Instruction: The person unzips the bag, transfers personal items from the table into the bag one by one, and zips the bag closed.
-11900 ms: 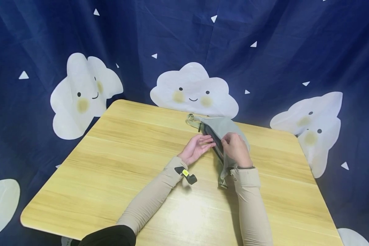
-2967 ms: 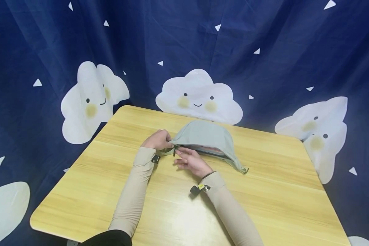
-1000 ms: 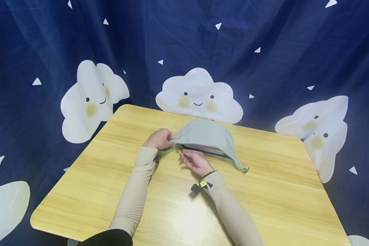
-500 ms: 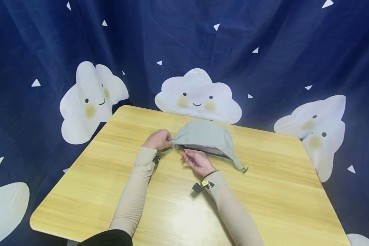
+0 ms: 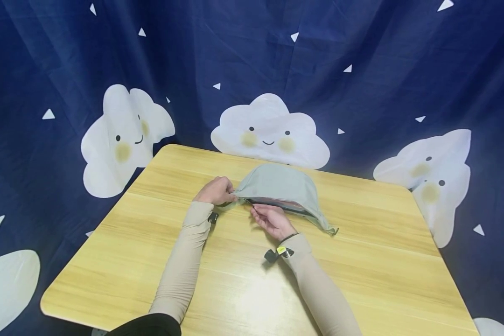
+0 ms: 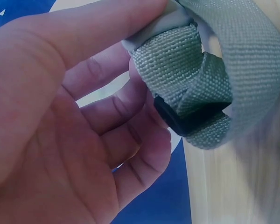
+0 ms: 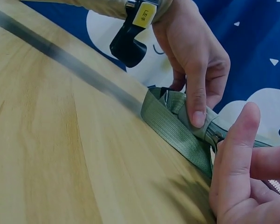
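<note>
A pale grey-green waist bag (image 5: 279,182) lies near the table's far edge, its front zip opening (image 5: 283,203) gaping and something reddish showing inside. My left hand (image 5: 216,190) pinches the bag's left end, where the webbing strap (image 6: 256,70) and a black buckle (image 6: 191,119) join it. In the left wrist view the thumb is on top and the other fingers curl below. My right hand (image 5: 273,221) pinches the zipper pull at the left part of the opening; the fingers mostly hide the pull. The dark zipper slider (image 7: 217,136) shows beside the fingers in the right wrist view.
The bag rests on a light wooden table (image 5: 122,261) with rounded corners. Behind it hangs a dark blue curtain (image 5: 252,46) with white clouds. The bag's right end (image 5: 332,230) trails toward the right front. Each wrist wears a small black camera (image 5: 271,255).
Earlier the bag stood turned lengthwise; now it lies crosswise. My right fingers have taken hold of the zipper pull and shifted slightly right along the opening. The left hand has held its place lately.
</note>
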`<state>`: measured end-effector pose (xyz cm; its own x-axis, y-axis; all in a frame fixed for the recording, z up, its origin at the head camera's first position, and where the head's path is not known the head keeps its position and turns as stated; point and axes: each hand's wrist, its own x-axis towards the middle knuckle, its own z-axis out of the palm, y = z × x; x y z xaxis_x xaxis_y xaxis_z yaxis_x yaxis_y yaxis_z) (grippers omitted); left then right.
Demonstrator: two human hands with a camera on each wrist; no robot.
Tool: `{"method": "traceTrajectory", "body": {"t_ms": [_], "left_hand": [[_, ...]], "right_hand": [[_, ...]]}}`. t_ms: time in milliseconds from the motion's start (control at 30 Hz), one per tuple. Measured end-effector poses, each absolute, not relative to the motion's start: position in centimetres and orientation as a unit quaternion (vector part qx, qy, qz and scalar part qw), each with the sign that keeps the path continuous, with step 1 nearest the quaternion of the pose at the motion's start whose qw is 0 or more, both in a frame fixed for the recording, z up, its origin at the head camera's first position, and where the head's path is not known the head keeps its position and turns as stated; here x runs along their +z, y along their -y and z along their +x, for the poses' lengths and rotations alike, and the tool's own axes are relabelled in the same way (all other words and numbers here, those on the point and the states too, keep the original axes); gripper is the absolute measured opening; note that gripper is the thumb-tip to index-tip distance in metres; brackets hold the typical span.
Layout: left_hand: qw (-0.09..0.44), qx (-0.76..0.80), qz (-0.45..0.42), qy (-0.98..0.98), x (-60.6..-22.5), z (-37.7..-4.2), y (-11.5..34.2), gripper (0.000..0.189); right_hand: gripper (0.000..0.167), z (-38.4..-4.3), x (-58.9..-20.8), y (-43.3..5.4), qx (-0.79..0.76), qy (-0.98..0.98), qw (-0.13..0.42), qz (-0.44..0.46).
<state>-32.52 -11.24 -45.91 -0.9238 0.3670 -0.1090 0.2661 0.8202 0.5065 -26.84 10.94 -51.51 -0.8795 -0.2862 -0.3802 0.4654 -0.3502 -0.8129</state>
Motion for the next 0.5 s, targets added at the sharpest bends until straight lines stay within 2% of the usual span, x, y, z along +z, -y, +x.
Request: {"method": "traceTrajectory", "body": {"t_ms": [333, 500], "left_hand": [[0.099, 0.255, 0.169, -0.947, -46.07, -32.56, 11.35, 0.043], [0.100, 0.258, 0.170, -0.946, -46.11, -32.55, 11.37, 0.040]], "right_hand": [[0.042, -27.04, -51.57, -11.38, -0.805, -0.536, 0.240, 0.085], [0.040, -27.00, -51.51, -11.62, -0.795, -0.551, 0.238, 0.091]]}}
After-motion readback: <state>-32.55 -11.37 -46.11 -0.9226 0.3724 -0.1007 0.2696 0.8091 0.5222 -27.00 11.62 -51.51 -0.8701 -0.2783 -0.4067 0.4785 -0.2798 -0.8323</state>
